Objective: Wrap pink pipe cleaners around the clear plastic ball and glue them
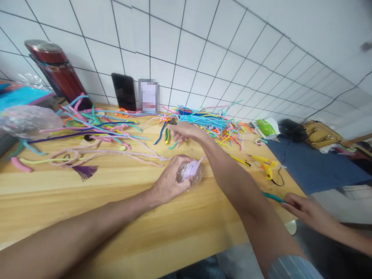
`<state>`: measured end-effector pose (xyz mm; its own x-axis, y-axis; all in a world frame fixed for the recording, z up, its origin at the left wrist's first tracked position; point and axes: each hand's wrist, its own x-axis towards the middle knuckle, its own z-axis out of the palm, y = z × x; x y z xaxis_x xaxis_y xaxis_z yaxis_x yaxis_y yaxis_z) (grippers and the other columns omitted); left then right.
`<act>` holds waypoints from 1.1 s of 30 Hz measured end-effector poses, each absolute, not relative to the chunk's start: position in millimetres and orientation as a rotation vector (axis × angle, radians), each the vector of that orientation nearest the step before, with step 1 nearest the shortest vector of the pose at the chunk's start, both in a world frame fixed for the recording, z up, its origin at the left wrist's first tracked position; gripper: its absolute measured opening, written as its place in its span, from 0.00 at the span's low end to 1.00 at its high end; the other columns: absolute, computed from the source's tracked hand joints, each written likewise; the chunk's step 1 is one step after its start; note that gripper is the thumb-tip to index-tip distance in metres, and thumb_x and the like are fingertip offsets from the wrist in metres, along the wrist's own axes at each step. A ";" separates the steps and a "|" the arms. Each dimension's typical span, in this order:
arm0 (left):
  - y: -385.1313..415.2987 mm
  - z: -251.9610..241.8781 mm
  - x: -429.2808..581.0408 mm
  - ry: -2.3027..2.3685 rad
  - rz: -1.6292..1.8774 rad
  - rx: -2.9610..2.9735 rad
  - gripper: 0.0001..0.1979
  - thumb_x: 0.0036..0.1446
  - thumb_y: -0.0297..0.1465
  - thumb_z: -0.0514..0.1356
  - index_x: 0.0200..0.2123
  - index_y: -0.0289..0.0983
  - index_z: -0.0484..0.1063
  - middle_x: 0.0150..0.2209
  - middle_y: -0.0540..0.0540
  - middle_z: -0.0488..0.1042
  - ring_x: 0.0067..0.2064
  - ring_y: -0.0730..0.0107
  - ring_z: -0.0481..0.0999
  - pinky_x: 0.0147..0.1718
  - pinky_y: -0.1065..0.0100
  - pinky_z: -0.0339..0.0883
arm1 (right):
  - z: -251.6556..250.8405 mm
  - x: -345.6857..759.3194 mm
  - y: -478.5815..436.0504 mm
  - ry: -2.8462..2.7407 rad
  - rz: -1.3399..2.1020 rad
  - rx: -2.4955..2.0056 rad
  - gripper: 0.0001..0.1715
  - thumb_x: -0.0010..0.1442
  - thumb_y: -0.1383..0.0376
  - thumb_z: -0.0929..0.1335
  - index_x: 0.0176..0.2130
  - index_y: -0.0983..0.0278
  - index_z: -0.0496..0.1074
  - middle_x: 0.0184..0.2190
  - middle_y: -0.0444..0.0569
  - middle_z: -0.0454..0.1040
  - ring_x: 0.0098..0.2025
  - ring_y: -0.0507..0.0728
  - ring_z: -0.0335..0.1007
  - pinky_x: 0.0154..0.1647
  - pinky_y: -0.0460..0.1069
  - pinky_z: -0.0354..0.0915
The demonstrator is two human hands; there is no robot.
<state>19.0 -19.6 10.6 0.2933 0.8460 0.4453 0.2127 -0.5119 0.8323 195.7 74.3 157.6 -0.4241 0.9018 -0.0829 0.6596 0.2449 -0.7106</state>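
Note:
My left hand (171, 180) is wrapped round a clear, rounded plastic thing (197, 176), whose exact kind I cannot make out. A pale lilac strip (192, 169) lies across its top, under my fingers. My right hand (184, 131) reaches over the table to the front left of a heap of coloured pipe cleaners (206, 121). Its fingers hang down loosely bent and somewhat apart, with nothing visible held in them. Beside the fingertips lie a short blue pipe cleaner (160, 133) and a small dark object I cannot identify.
More pipe cleaners (116, 133) and a purple tassel (85, 171) lie left. Behind stand a red thermos (61, 73), a phone (124, 92) and a blurred card (148, 97). At right are a yellow cutter (240, 160), a glue gun (269, 166) and another person's hand (302, 209) holding a teal pipe cleaner (272, 197).

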 end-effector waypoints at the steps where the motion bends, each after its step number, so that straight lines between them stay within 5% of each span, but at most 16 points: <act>1: -19.3 10.8 18.8 0.942 1.223 1.911 0.23 0.61 0.27 0.64 0.59 0.42 0.68 0.59 0.39 0.76 0.62 0.53 0.77 0.64 0.49 0.72 | 158.4 182.9 92.7 -2.174 1.007 -1.442 0.21 0.74 0.52 0.70 0.48 0.67 0.81 0.47 0.53 0.84 0.45 0.60 0.81 0.46 0.52 0.77; 4: -18.6 11.8 19.1 0.950 1.216 1.904 0.23 0.62 0.28 0.64 0.59 0.41 0.68 0.58 0.39 0.76 0.61 0.54 0.77 0.62 0.49 0.73 | 162.3 188.3 110.0 -2.077 1.110 -1.411 0.21 0.71 0.54 0.71 0.32 0.66 0.78 0.28 0.49 0.80 0.29 0.52 0.72 0.30 0.46 0.66; 8: -19.0 13.5 20.2 0.972 1.224 1.873 0.21 0.62 0.29 0.65 0.58 0.42 0.69 0.56 0.40 0.77 0.59 0.56 0.78 0.60 0.53 0.75 | 150.9 247.8 50.0 -1.949 1.150 -1.297 0.27 0.63 0.44 0.74 0.28 0.62 0.76 0.22 0.44 0.74 0.24 0.51 0.66 0.27 0.47 0.63; 17: -21.0 14.0 20.0 0.969 1.244 1.854 0.22 0.61 0.30 0.65 0.58 0.40 0.70 0.55 0.40 0.78 0.57 0.55 0.79 0.59 0.52 0.74 | 70.3 227.2 -9.0 -1.570 1.266 -1.255 0.24 0.54 0.45 0.80 0.35 0.60 0.76 0.29 0.43 0.77 0.31 0.54 0.71 0.35 0.49 0.67; 27: -20.9 16.3 18.1 0.960 1.227 1.873 0.22 0.62 0.29 0.65 0.59 0.41 0.69 0.56 0.41 0.77 0.58 0.56 0.79 0.61 0.53 0.73 | 56.4 212.4 -12.8 -1.323 1.268 -1.219 0.27 0.48 0.50 0.83 0.26 0.59 0.67 0.25 0.39 0.66 0.29 0.52 0.61 0.32 0.48 0.61; 33: -22.1 20.9 17.8 0.971 1.220 1.869 0.22 0.62 0.29 0.65 0.58 0.42 0.69 0.57 0.41 0.77 0.58 0.56 0.79 0.61 0.55 0.73 | 52.2 212.6 -12.3 -1.387 1.200 -1.268 0.24 0.50 0.48 0.82 0.31 0.60 0.72 0.25 0.38 0.64 0.28 0.51 0.59 0.31 0.48 0.59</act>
<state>17.8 -22.1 20.9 0.2777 0.8649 0.4182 0.2133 -0.4799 0.8510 212.6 -12.3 52.2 -0.0909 0.9959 -0.0018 0.1443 0.0114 -0.9895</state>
